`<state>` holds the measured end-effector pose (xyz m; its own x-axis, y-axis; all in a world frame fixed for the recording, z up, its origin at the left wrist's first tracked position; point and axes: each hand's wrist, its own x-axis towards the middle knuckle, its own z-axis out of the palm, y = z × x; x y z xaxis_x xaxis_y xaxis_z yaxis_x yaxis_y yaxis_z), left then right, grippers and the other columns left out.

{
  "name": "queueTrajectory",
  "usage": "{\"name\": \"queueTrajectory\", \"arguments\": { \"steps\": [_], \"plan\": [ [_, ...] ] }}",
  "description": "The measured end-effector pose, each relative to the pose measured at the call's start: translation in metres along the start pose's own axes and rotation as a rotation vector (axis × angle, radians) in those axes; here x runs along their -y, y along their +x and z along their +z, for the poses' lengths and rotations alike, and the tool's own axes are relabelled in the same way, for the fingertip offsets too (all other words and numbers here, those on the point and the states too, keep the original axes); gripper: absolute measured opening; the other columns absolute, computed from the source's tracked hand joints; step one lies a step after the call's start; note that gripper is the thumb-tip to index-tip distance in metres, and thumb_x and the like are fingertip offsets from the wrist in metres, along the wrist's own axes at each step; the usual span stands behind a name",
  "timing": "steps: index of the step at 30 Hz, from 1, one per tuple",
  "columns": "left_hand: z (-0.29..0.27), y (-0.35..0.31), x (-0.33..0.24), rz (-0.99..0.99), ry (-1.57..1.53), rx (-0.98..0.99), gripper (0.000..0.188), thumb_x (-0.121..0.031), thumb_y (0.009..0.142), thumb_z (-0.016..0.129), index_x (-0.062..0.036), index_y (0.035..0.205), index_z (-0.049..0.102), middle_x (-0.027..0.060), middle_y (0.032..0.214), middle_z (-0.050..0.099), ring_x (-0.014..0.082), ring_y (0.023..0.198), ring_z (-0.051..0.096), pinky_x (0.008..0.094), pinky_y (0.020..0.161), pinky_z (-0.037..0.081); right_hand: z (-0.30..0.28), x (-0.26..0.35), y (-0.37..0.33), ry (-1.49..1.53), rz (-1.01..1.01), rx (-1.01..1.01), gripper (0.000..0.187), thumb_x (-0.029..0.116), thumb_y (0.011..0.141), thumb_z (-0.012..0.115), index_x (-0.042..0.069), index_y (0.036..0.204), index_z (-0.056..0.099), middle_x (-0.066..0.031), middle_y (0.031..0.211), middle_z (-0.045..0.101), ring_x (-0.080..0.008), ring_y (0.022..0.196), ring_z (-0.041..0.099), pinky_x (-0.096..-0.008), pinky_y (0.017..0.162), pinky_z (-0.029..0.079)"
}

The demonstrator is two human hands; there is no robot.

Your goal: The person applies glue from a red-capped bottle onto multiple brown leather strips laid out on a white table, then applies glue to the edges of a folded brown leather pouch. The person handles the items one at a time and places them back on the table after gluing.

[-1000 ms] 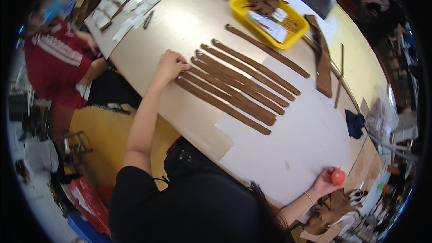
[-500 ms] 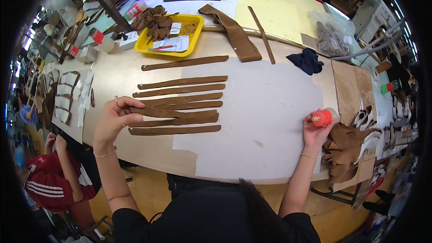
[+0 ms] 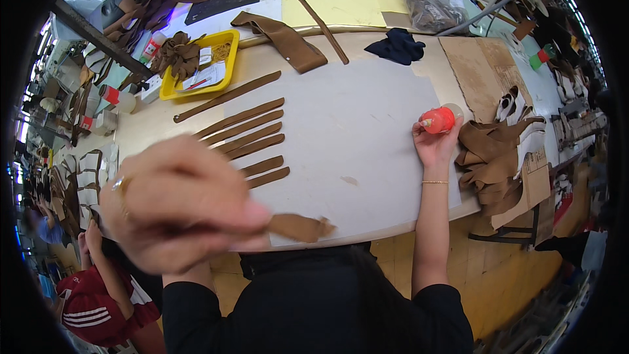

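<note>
My left hand (image 3: 180,206), raised close to the camera and blurred, is closed in a pinch on a brown strip (image 3: 295,226). The strip's free end points right, over the table's near edge; the rest is hidden by the hand. Beyond the hand, several narrow brown strips (image 3: 262,118) lie roughly parallel on the table, their left ends partly covered by it. On the right, the fingers of my right hand (image 3: 432,147) are wrapped round a squeeze bottle (image 3: 440,120) with a red top and a pale body, tipped with its nozzle toward the left.
A yellow tray (image 3: 230,69) holds brown pieces, rubber bands, papers and a pen. Behind the strips lie a wide brown band (image 3: 288,42), a thin strip (image 3: 324,29) and a dark blue cloth (image 3: 396,46). Brown pieces (image 3: 495,157) pile on cardboard at right. Another person (image 3: 108,288) sits at lower left.
My left hand has lifted a brown strip off the row and brought it up toward the camera. My right hand still holds the bottle. The whole view has shifted and turned.
</note>
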<state>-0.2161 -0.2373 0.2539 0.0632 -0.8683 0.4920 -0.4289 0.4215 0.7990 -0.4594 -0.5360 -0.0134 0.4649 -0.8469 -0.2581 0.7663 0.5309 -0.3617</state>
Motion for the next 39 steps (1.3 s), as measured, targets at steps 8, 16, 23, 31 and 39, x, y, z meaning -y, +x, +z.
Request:
{"name": "queueTrajectory", "arguments": {
  "steps": [8, 16, 23, 31, 39],
  "plan": [
    [0.062, 0.055, 0.17, -0.6, -0.08, 0.082, 0.024, -0.016, 0.082, 0.071, 0.0021, 0.097, 0.066, 0.0059, 0.076, 0.067, 0.0085, 0.066, 0.062, 0.0205, 0.058, 0.048, 0.002, 0.002, -0.004, -0.019, -0.029, -0.03, 0.054, 0.063, 0.087, 0.048, 0.014, 0.109, 0.051, -0.0062, 0.099, 0.056, -0.0242, 0.084, 0.053, -0.0403, 0.072, 0.048],
    [0.082, 0.031, 0.297, -0.601, 0.372, -0.008, 0.033, -0.019, 0.08, 0.072, 0.0014, 0.104, 0.064, 0.0111, 0.095, 0.063, 0.017, 0.078, 0.063, 0.0287, 0.071, 0.05, 0.003, 0.001, -0.003, -0.031, -0.043, -0.038, 0.054, 0.061, 0.087, 0.05, 0.012, 0.11, 0.051, -0.0043, 0.098, 0.057, -0.021, 0.082, 0.054, -0.035, 0.068, 0.045],
    [0.113, 0.036, 0.296, -0.586, 0.578, -0.031, 0.025, -0.019, 0.077, 0.073, 0.0027, 0.086, 0.065, 0.0121, 0.085, 0.063, 0.0195, 0.076, 0.061, 0.0307, 0.069, 0.049, -0.001, 0.002, -0.003, -0.034, -0.038, -0.05, 0.056, 0.061, 0.086, 0.052, 0.009, 0.11, 0.051, -0.0039, 0.098, 0.057, -0.0207, 0.083, 0.054, -0.0355, 0.069, 0.043],
    [0.107, 0.039, 0.295, -0.745, 0.26, -0.119, 0.019, -0.013, 0.077, 0.071, 0.0025, 0.087, 0.066, 0.0113, 0.075, 0.066, 0.0176, 0.068, 0.062, 0.0298, 0.064, 0.048, 0.006, -0.002, -0.004, -0.055, -0.036, -0.057, 0.058, 0.061, 0.086, 0.052, 0.008, 0.11, 0.05, -0.0042, 0.098, 0.056, -0.0201, 0.081, 0.053, -0.0347, 0.067, 0.042],
    [0.09, 0.031, 0.304, -0.734, 0.184, -0.197, 0.019, -0.012, 0.081, 0.068, 0.0023, 0.094, 0.067, 0.008, 0.071, 0.066, 0.013, 0.06, 0.058, 0.0267, 0.059, 0.047, 0.007, -0.002, -0.002, -0.074, -0.062, -0.113, 0.06, 0.065, 0.086, 0.047, 0.009, 0.109, 0.049, -0.0049, 0.097, 0.052, -0.0226, 0.079, 0.05, -0.0387, 0.066, 0.044]
  ]
}}
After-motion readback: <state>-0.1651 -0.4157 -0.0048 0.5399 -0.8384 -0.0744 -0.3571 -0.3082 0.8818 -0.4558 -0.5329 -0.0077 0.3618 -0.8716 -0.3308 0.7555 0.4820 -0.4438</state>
